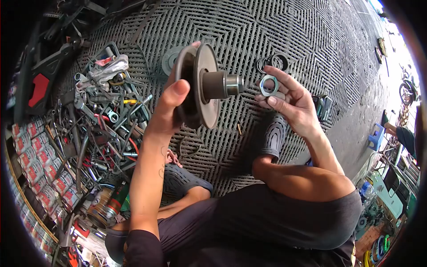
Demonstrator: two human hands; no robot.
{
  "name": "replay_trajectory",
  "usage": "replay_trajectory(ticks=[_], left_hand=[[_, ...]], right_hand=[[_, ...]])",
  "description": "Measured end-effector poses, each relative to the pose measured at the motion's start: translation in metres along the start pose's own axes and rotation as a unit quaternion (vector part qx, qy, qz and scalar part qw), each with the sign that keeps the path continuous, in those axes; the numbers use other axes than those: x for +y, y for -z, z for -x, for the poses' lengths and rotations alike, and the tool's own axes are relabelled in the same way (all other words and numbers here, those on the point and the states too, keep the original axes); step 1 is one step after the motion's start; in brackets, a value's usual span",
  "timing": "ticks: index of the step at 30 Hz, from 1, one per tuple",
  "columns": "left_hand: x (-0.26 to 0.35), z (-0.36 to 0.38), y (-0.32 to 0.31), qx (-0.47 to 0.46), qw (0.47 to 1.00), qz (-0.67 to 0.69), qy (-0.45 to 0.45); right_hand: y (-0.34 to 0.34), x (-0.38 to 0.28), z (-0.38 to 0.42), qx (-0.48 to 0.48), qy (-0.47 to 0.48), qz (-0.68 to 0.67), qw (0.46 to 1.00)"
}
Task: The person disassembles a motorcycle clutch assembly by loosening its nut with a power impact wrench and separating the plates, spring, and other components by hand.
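The left hand grips a pulley by its rim, thumb over the front face and fingers behind, holding it up with the hub pointing toward the right hand. The right hand lies half open, palm up, with a nut pinched between thumb and fingertips just beside the hub's end, not yet on it.

Judging from this, the pulley is out and in hand, and the nut is off the hub; seating or threading it remains undone. More rings lie on the mat just beyond the right hand, and a disc lies behind the pulley; whether those rings are seals or washers is hard to tell at this size.

Room to move is fair ahead and to the right, where the mat is bare. To the left a dense heap of tools crowds near the left forearm, and beyond it stand rows of cans. Below, the person's knees and sandals sit close under both hands, so lowering the pulley straight down has little space.
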State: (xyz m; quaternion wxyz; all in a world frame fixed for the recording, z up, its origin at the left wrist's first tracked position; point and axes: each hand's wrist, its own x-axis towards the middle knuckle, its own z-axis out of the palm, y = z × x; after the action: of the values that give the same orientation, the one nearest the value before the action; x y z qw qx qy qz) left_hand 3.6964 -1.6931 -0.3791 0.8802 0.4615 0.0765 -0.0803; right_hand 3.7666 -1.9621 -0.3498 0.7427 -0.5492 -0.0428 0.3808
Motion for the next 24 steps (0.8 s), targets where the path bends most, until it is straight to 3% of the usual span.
replay_trajectory(ticks=[4,8,12,15,20,24], left_hand=[[0.009,0.003,-0.005,0.024,0.999,0.043,-0.001],[0.01,0.007,-0.005,0.019,0.998,0.067,0.012],[0.009,0.007,-0.01,0.025,0.997,0.074,0.01],[0.012,0.008,-0.013,0.012,0.999,0.052,0.0],[0.007,0.002,-0.009,0.008,1.0,0.0,-0.029],[0.008,0.002,-0.007,-0.003,0.99,-0.132,-0.057]], right_hand=[[-0.005,-0.005,-0.009,-0.028,0.001,0.057,0.998],[-0.011,0.005,-0.018,-0.059,0.077,0.109,0.989],[-0.023,0.008,-0.02,-0.026,0.114,0.138,0.984],[-0.023,-0.003,-0.02,-0.038,0.189,0.377,0.906],[-0.027,-0.013,-0.018,-0.026,0.187,0.395,0.899],[-0.029,-0.018,-0.016,-0.016,0.204,0.469,0.859]])
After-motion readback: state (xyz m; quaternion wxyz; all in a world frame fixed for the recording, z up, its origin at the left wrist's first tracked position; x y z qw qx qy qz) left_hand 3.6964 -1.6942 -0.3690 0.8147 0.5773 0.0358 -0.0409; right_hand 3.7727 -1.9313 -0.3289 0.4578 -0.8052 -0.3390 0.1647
